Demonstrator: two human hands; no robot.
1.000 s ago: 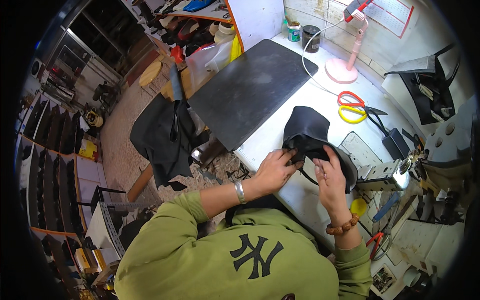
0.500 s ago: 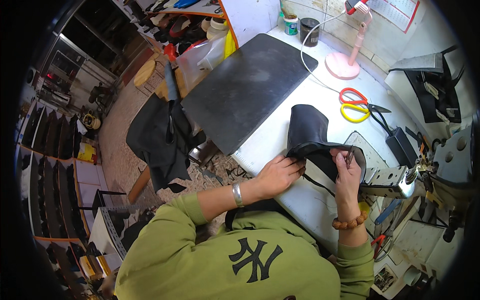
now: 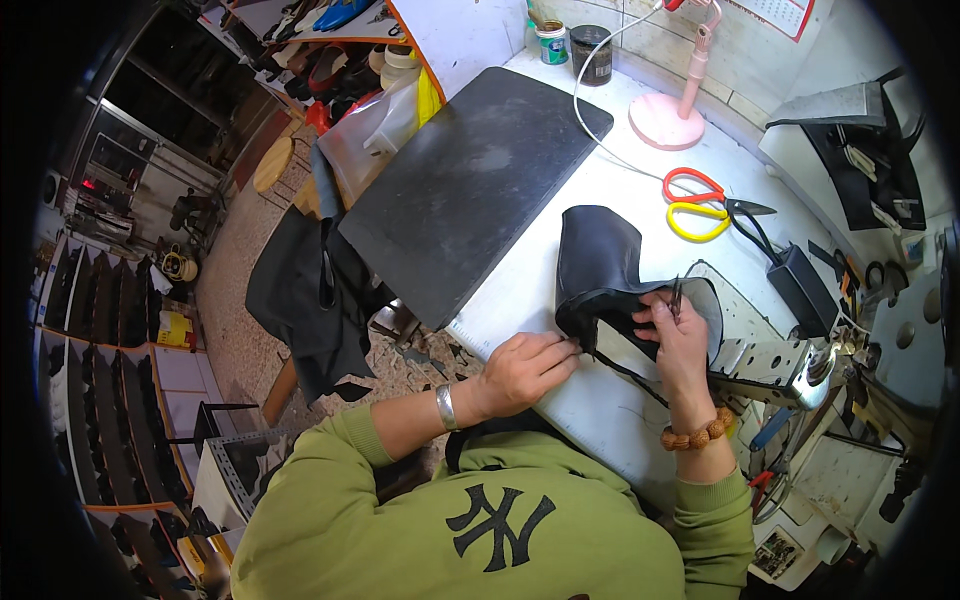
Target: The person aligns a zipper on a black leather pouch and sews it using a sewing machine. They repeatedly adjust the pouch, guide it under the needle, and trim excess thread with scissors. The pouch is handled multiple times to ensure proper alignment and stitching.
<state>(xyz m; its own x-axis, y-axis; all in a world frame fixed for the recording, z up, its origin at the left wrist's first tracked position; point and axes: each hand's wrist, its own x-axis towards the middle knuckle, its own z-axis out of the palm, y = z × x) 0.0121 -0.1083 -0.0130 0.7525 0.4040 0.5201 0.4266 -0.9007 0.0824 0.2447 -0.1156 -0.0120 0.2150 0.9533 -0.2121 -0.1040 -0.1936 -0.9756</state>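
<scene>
- Left hand [image 3: 522, 368] grip closed in a pinch on the near lower edge of the black leather piece [image 3: 600, 262]; fingertips pressed together on the material, thumb side hidden
- Right hand [image 3: 680, 335] grip closed too; fingers curled over the right-hand edge of the same piece and holding a small dark snipping tool [image 3: 677, 296]; whether the blades are open cannot be told, too small
- Black leather piece lies on the white counter [image 3: 560, 300], near its front edge, just left of the sewing machine [image 3: 780, 350]; upper part stands curved and tube-like, lower edge spread between the two hands; a thin dark strip or thread [image 3: 630, 375] trails from it toward the person
- Step in hand, as a judgement: trimming or cleaning the edge of the piece, left hand holding it taut, right hand working the tool at the rim
- Next move likely calls for keeping the edge tensioned between both pinches and placing the tool tip exactly at the seam or loose end; slack in the left pinch would let the leather fold under the tool
- Nearby: big dark mat [image 3: 470, 190] to the left on the counter; red-and-yellow scissors [image 3: 700, 200] well apart behind; pink lamp base [image 3: 668, 118] further back; bead bracelet on right wrist, metal bangle on left
</scene>
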